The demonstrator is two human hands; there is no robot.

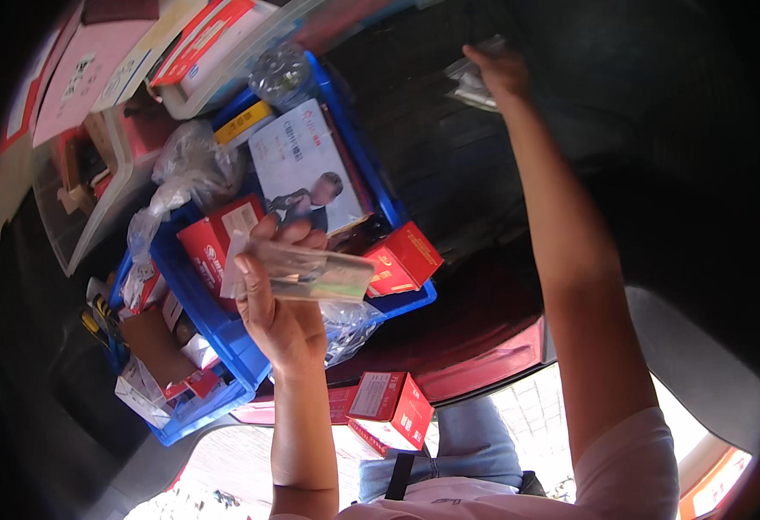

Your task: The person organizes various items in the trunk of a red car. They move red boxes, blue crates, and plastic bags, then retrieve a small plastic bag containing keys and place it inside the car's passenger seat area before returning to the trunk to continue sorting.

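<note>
In my left hand [289, 334] is a flat, clear plastic packet [315, 270] with a greenish patch, pinched between thumb and fingers. What lies inside the packet cannot be made out. It is held above a blue plastic bin [389, 195], in which a white printed booklet [289, 147] and a red box [202, 247] lie. Another red carton [404, 258] sits at the bin's near right corner, by the packet's end. My right hand [506, 74] reaches far out to the upper right, its fingers closed on a crumpled, clear plastic bag [475, 88].
A second blue bin [241, 392] at the lower left holds cartons and yellow-handled tools. Clear tubs [94, 230], folders [85, 78] and a plastic bag [194, 156] crowd the upper left. A red-and-white carton [393, 412] stands close to my body, near a red vehicle edge [501, 351].
</note>
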